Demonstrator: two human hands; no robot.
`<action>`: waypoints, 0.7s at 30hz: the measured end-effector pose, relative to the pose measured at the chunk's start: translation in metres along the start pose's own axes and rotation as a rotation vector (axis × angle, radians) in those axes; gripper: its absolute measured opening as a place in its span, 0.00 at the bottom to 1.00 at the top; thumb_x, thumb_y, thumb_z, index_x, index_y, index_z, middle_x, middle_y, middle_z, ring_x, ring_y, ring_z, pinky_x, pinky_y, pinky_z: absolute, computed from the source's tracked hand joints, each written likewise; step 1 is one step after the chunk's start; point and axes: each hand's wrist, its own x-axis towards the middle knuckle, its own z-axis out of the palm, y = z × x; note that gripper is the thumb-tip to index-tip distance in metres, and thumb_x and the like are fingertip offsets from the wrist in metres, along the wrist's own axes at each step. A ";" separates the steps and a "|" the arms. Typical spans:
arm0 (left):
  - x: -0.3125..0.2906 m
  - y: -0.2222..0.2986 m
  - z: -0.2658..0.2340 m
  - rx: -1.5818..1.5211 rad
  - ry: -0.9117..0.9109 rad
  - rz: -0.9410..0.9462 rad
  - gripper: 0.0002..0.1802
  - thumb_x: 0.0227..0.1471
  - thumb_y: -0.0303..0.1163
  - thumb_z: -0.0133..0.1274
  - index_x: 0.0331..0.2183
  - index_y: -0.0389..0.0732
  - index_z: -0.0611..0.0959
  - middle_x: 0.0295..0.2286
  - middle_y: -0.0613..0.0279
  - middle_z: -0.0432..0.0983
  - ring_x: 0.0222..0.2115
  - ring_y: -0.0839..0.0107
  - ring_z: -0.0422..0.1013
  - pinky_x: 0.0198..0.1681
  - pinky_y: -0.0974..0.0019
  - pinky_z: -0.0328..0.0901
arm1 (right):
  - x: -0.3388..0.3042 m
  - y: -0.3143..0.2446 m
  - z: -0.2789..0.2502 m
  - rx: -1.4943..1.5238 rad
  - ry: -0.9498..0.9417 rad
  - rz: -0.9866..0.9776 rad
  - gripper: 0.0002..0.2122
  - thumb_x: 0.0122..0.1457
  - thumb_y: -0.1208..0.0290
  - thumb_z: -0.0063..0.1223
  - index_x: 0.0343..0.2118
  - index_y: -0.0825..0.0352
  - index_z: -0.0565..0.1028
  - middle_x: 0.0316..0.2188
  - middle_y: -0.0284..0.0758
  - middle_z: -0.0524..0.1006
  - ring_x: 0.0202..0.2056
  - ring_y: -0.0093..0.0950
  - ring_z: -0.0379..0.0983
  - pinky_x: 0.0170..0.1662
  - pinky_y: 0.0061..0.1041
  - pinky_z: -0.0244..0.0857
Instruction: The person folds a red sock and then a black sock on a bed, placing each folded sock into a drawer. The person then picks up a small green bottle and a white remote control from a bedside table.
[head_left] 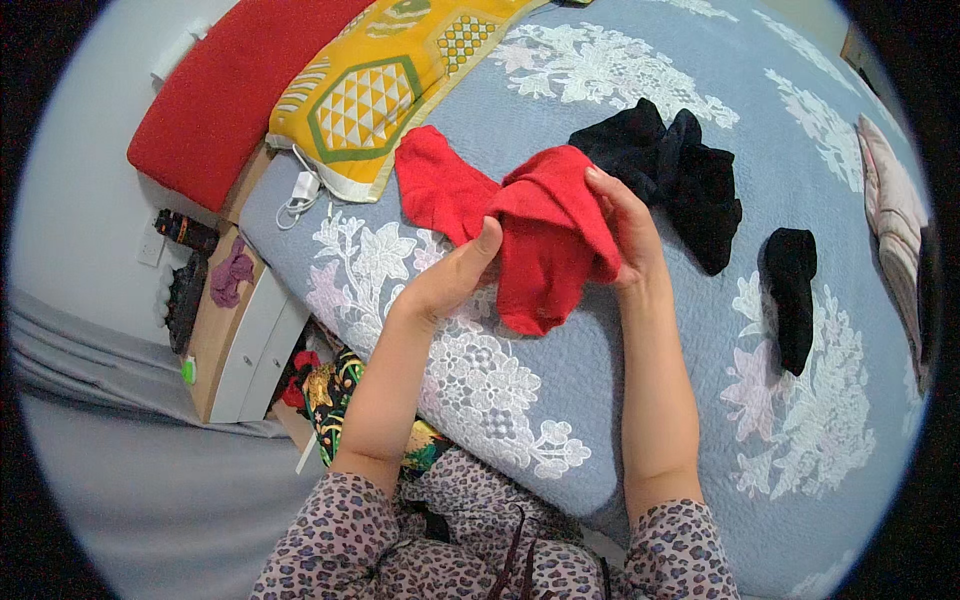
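My left hand and my right hand hold a red sock between them, over the bed's near part. The left thumb presses on its left side, while the right hand grips its right side with the thumb on top. Its cloth is folded over on itself, and the lower end hangs down. Just behind and to the left, another red sock lies partly hidden by the held one. Beyond my right hand, several dark socks lie in a loose heap. A single black sock is stretched out farther right.
The bed's blue quilt has white floral patterns. A yellow patterned cloth lies beside the red headboard. A white charger with a cable rests at the bed's left edge, near a drawered nightstand. Folded pale cloth lies far right.
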 end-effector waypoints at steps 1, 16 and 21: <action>0.000 -0.002 0.002 -0.154 -0.006 0.090 0.46 0.51 0.65 0.33 0.56 0.34 0.58 0.52 0.54 0.63 0.54 0.64 0.59 0.58 0.59 0.52 | -0.001 0.002 0.008 -0.086 -0.030 0.005 0.13 0.54 0.69 0.51 0.40 0.70 0.72 0.37 0.38 0.76 0.39 0.28 0.74 0.46 0.28 0.68; -0.057 -0.004 -0.043 -0.980 0.454 0.448 0.25 0.61 0.42 0.32 0.54 0.37 0.61 0.54 0.54 0.59 0.56 0.58 0.54 0.60 0.52 0.45 | 0.001 0.026 0.014 -0.589 -0.201 0.332 0.15 0.56 0.73 0.49 0.46 0.73 0.70 0.38 0.40 0.76 0.37 0.26 0.74 0.37 0.27 0.72; -0.059 -0.012 -0.053 -0.987 0.516 0.480 0.26 0.61 0.42 0.30 0.54 0.37 0.60 0.55 0.53 0.58 0.57 0.58 0.53 0.61 0.53 0.44 | -0.002 0.036 0.019 -0.853 -0.266 0.453 0.17 0.54 0.73 0.53 0.46 0.75 0.70 0.34 0.38 0.76 0.31 0.25 0.75 0.32 0.24 0.72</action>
